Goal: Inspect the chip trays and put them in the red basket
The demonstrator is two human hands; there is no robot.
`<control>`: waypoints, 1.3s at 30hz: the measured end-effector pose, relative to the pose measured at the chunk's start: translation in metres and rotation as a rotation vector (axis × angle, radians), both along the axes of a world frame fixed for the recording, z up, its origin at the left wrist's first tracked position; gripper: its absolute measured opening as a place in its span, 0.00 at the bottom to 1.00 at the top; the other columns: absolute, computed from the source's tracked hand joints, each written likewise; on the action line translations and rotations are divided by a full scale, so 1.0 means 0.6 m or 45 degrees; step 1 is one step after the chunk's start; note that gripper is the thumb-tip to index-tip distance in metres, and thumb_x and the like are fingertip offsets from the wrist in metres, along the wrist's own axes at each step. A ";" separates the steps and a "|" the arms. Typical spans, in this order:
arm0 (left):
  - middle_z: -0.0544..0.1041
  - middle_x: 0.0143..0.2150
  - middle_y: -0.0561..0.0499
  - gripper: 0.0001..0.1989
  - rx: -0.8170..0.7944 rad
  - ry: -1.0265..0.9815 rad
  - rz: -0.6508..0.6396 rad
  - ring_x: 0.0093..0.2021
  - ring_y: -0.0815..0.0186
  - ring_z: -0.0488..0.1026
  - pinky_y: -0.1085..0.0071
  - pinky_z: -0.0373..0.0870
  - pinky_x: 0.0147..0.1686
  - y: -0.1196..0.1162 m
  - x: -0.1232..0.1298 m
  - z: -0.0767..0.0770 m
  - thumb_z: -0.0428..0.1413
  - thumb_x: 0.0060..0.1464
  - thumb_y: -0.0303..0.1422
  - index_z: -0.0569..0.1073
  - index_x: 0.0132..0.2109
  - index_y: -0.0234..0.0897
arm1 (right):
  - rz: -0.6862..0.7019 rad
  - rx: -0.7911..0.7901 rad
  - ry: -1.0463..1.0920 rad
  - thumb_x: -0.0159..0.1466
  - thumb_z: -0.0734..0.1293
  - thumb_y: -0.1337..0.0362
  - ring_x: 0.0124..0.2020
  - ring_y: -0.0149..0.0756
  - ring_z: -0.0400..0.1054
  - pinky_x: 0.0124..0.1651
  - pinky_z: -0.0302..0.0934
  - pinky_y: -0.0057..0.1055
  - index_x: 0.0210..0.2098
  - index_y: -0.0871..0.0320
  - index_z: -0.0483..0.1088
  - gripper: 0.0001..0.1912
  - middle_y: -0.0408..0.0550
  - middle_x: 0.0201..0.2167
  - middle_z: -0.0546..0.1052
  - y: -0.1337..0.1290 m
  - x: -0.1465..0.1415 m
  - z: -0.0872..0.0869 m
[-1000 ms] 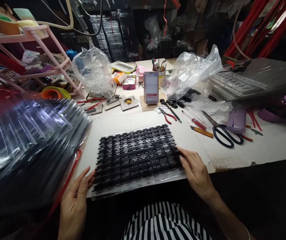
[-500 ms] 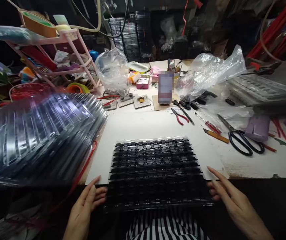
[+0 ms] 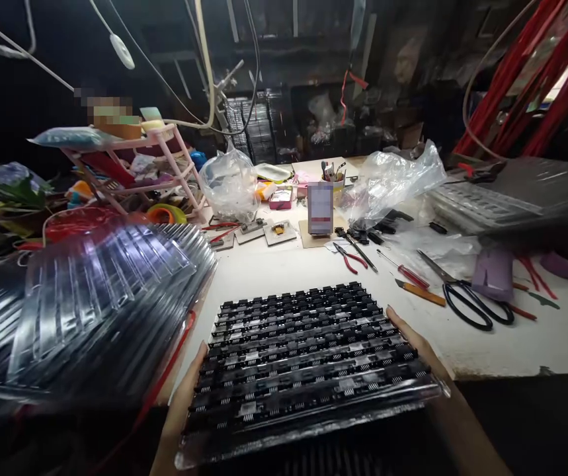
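A clear plastic tray [image 3: 308, 423] holds rows of small black parts [image 3: 303, 344] with fine light pins, perhaps connectors. It is tilted toward me, its near edge in front of the table's front edge. My left hand [image 3: 189, 383] grips the tray's left side, with most of its fingers hidden beneath. On the opposite side, my right hand [image 3: 412, 340] is closed on the right edge, and its fingers are mostly covered by the tray too.
Stacked clear trays [image 3: 100, 304] and a red strap [image 3: 169, 360] lie at left. Red-handled pliers [image 3: 350, 259], a screwdriver [image 3: 407, 272], a wooden-handled knife [image 3: 422, 292] and scissors [image 3: 467, 301] lie at right. A pink rack [image 3: 179, 165] and plastic bags [image 3: 229, 185] stand behind.
The tray has risen and tilted, its near edge coming up toward me. My hands have moved in from beside it to grip both sides. The camera view has tipped upward.
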State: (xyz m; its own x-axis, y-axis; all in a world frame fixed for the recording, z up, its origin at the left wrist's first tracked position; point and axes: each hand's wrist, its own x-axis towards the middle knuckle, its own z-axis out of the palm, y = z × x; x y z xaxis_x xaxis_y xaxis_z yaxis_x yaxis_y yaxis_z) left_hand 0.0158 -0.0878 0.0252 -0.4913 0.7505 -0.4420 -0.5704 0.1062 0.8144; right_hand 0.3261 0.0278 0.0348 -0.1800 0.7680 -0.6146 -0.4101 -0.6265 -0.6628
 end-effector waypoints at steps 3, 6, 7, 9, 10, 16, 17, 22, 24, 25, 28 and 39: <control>0.79 0.46 0.54 0.18 0.129 -0.132 -0.048 0.56 0.58 0.68 0.60 0.68 0.54 0.002 -0.018 0.015 0.52 0.58 0.35 0.70 0.55 0.43 | -0.099 0.143 -0.042 0.53 0.74 0.63 0.48 0.37 0.71 0.52 0.65 0.26 0.38 0.49 0.77 0.12 0.37 0.36 0.80 0.006 0.018 -0.024; 0.77 0.49 0.55 0.18 0.190 -0.193 -0.080 0.58 0.62 0.66 0.63 0.64 0.56 -0.011 -0.043 0.008 0.47 0.61 0.33 0.67 0.58 0.46 | -0.181 0.263 0.085 0.52 0.74 0.64 0.46 0.37 0.72 0.52 0.65 0.28 0.39 0.46 0.76 0.14 0.36 0.37 0.80 0.005 0.031 -0.043; 0.76 0.50 0.55 0.19 0.221 -0.232 -0.085 0.58 0.63 0.65 0.64 0.63 0.57 -0.017 -0.052 -0.001 0.45 0.62 0.32 0.66 0.58 0.45 | -0.159 0.280 0.156 0.53 0.74 0.62 0.46 0.38 0.73 0.52 0.66 0.30 0.40 0.46 0.76 0.14 0.37 0.37 0.80 0.005 0.031 -0.044; 0.74 0.52 0.56 0.20 0.287 -0.309 -0.073 0.58 0.67 0.65 0.68 0.61 0.58 -0.025 -0.068 -0.024 0.40 0.63 0.29 0.66 0.58 0.45 | -0.038 0.285 0.311 0.55 0.72 0.55 0.45 0.42 0.73 0.52 0.66 0.37 0.41 0.48 0.76 0.14 0.42 0.38 0.80 0.009 0.022 -0.041; 0.74 0.53 0.58 0.22 0.319 -0.343 -0.060 0.58 0.70 0.64 0.71 0.60 0.58 -0.029 -0.075 -0.035 0.37 0.63 0.27 0.67 0.57 0.46 | 0.035 0.274 0.384 0.56 0.70 0.51 0.45 0.44 0.73 0.52 0.65 0.40 0.42 0.49 0.76 0.16 0.44 0.38 0.80 0.011 0.014 -0.037; 0.74 0.53 0.58 0.24 0.354 -0.468 -0.106 0.59 0.71 0.64 0.73 0.61 0.58 -0.029 -0.089 -0.066 0.33 0.63 0.29 0.63 0.60 0.47 | 0.085 0.220 0.504 0.56 0.69 0.49 0.49 0.48 0.70 0.52 0.63 0.47 0.43 0.52 0.75 0.20 0.47 0.43 0.79 0.031 -0.024 -0.049; 0.74 0.53 0.57 0.23 0.352 -0.487 -0.124 0.59 0.70 0.64 0.71 0.61 0.58 -0.026 -0.087 -0.066 0.34 0.64 0.30 0.61 0.61 0.47 | 0.064 0.212 0.490 0.54 0.72 0.53 0.49 0.48 0.70 0.52 0.63 0.46 0.41 0.51 0.76 0.17 0.46 0.42 0.79 0.032 -0.025 -0.058; 0.74 0.54 0.59 0.22 0.335 -0.571 -0.202 0.60 0.66 0.62 0.65 0.56 0.61 -0.003 -0.066 -0.058 0.37 0.64 0.40 0.56 0.63 0.52 | -0.020 0.115 0.476 0.54 0.73 0.60 0.48 0.45 0.70 0.53 0.63 0.43 0.40 0.49 0.77 0.14 0.43 0.39 0.80 0.021 -0.028 -0.086; 0.73 0.54 0.57 0.23 0.319 -0.596 -0.229 0.61 0.64 0.61 0.62 0.53 0.62 0.002 -0.055 -0.053 0.38 0.64 0.43 0.55 0.64 0.52 | 0.007 0.000 0.519 0.58 0.69 0.56 0.47 0.45 0.72 0.53 0.63 0.44 0.46 0.53 0.74 0.17 0.46 0.40 0.79 0.015 -0.035 -0.079; 0.73 0.55 0.57 0.23 0.289 -0.595 -0.228 0.61 0.62 0.61 0.60 0.52 0.62 0.003 -0.051 -0.049 0.39 0.63 0.43 0.54 0.64 0.51 | 0.019 -0.047 0.539 0.59 0.68 0.55 0.46 0.44 0.72 0.52 0.64 0.44 0.48 0.55 0.74 0.19 0.47 0.40 0.79 0.013 -0.038 -0.073; 0.74 0.53 0.55 0.24 0.084 -0.540 -0.138 0.61 0.59 0.61 0.57 0.55 0.62 0.002 -0.039 -0.039 0.44 0.61 0.38 0.55 0.64 0.51 | 0.006 -0.107 0.535 0.60 0.68 0.55 0.43 0.42 0.74 0.50 0.65 0.40 0.49 0.55 0.73 0.20 0.47 0.39 0.80 0.009 -0.045 -0.058; 0.76 0.50 0.57 0.22 0.130 -0.582 -0.196 0.56 0.62 0.68 0.62 0.55 0.61 0.004 -0.016 -0.022 0.45 0.61 0.29 0.65 0.59 0.55 | 0.043 0.046 0.316 0.60 0.67 0.51 0.42 0.43 0.73 0.46 0.68 0.39 0.42 0.53 0.75 0.16 0.45 0.37 0.80 0.007 -0.039 -0.044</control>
